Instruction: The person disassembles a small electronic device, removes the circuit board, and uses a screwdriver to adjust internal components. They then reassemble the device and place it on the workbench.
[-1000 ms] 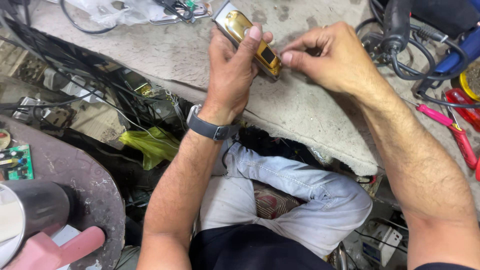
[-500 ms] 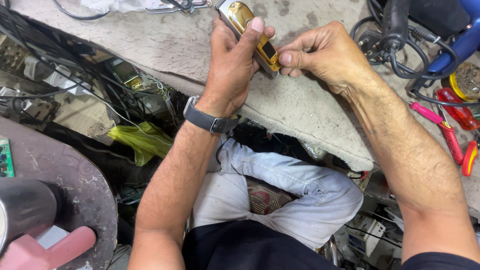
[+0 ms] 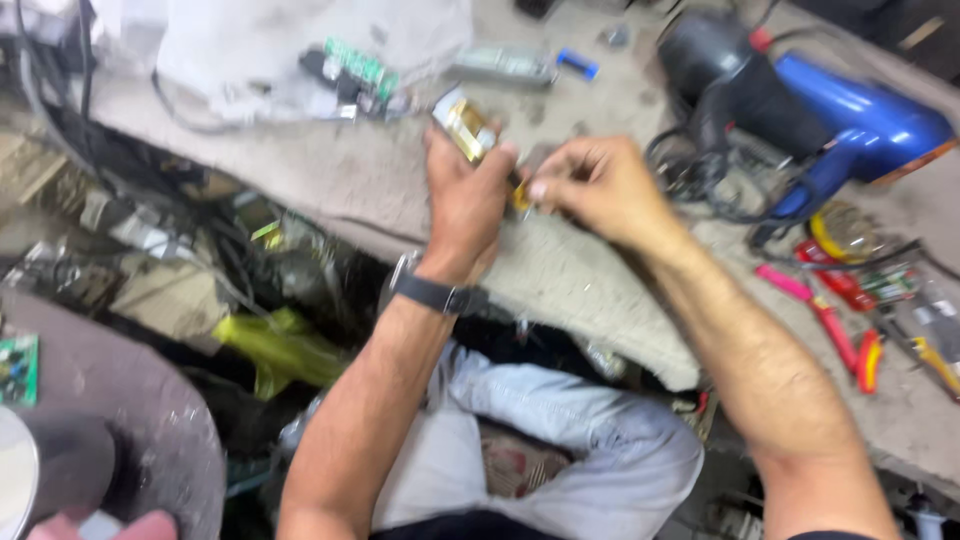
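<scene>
A person's left hand (image 3: 465, 200), a dark watch (image 3: 432, 293) strapped at the wrist, closes its grip around a small gold-coloured metal device with a silvery end (image 3: 463, 125), holding it tilted just above the worn grey table (image 3: 350, 180). The right hand (image 3: 595, 185) meets it from the side, fingertips (image 3: 540, 187) pinched together at the device's lower end; motion blur hides whether they hold anything of their own. Behind the hands lie a white plastic bag (image 3: 300, 40), a green circuit board (image 3: 360, 65) and a small blue-tipped part (image 3: 577, 63). To the right rest a blue and black heat gun with a coiled black cord (image 3: 840, 120), pink-handled pliers (image 3: 810, 310) and red-and-yellow-handled tools (image 3: 868, 360). Below the table's edge, the person's knee in pale blue jeans (image 3: 560, 440) shows between the forearms, beside a crumpled yellow-green plastic bag (image 3: 285, 350) and a tangle of dark cables (image 3: 120, 230)
</scene>
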Demonstrator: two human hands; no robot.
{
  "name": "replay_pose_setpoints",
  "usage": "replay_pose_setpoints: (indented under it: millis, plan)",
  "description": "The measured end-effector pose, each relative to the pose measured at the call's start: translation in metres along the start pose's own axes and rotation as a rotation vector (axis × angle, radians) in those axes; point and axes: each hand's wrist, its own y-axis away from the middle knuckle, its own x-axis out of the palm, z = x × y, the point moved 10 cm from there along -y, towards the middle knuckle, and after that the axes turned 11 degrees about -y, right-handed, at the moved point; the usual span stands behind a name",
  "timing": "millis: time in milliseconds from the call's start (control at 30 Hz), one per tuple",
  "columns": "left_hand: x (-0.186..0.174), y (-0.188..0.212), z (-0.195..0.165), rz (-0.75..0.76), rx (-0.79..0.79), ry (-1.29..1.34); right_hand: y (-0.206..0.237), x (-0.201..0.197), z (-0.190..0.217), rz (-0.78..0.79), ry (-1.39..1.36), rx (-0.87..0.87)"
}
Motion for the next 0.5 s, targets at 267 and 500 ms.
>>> replay_pose_setpoints:
  millis: [267,500]
  plan:
    - [-0.004,0.007,-0.007,-0.065,0.031,0.017,0.045,0.039,0.076,-0.006,0.752,-0.57]
    - [-0.005,0.012,-0.01,-0.034,0.052,-0.066,0.059,0.051,0.084,-0.041,0.938,-0.685]
